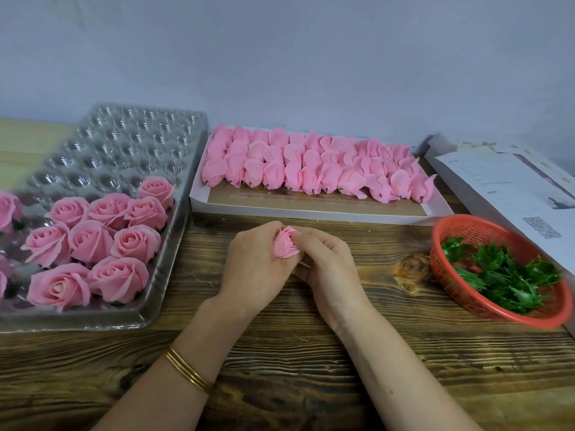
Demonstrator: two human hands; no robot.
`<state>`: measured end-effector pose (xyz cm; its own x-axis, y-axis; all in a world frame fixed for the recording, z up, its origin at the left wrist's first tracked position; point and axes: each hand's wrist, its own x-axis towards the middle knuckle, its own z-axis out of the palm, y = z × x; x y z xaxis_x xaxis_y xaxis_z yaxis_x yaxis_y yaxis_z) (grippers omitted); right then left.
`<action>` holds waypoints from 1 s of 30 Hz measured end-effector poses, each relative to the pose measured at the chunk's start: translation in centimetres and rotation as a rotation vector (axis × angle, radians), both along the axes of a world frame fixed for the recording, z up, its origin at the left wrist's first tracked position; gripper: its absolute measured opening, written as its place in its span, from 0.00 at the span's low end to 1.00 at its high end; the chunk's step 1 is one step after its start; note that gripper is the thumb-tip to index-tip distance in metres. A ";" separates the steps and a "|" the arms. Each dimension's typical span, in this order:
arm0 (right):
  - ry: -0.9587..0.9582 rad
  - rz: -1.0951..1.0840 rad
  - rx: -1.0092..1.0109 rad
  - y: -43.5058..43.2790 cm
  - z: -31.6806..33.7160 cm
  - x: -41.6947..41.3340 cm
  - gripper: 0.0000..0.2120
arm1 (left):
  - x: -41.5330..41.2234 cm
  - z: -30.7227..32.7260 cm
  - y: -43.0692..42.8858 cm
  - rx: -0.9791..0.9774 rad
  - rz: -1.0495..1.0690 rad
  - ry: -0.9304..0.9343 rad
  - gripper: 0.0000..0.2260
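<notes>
A dark, strongly grained wooden table (311, 353) carries four things. At 9 o'clock a clear plastic cupped tray (124, 144) lies flat, reaching back toward 11. At 12 o'clock a shallow white cardboard box (311, 209) sits just beside the tray. At 3 o'clock stands a round red mesh basket (473, 222), and at 2 o'clock a flat white printed carton (504, 188) lies behind it

QR code on white sheet (510, 194), print too small to read
</notes>
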<state>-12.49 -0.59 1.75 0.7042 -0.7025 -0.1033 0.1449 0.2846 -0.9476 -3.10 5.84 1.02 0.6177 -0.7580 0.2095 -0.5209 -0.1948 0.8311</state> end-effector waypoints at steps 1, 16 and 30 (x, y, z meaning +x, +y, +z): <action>-0.003 -0.001 0.001 0.0 0.0 0.0 0.09 | 0.0 0.0 0.0 0.003 0.000 -0.007 0.04; -0.062 -0.064 0.112 -0.3 -0.4 0.4 0.13 | 0.4 -0.2 -0.6 -0.180 0.065 0.360 0.03; 0.201 -0.217 -0.585 0.8 -1.9 0.5 0.16 | -1.0 1.0 -0.8 -0.359 0.004 0.971 0.09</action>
<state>-11.95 0.18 -0.12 0.5467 -0.8067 0.2243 -0.0550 -0.3019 -0.9518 -4.08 5.04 2.04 0.6435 -0.7470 -0.1670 0.4051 0.1472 0.9024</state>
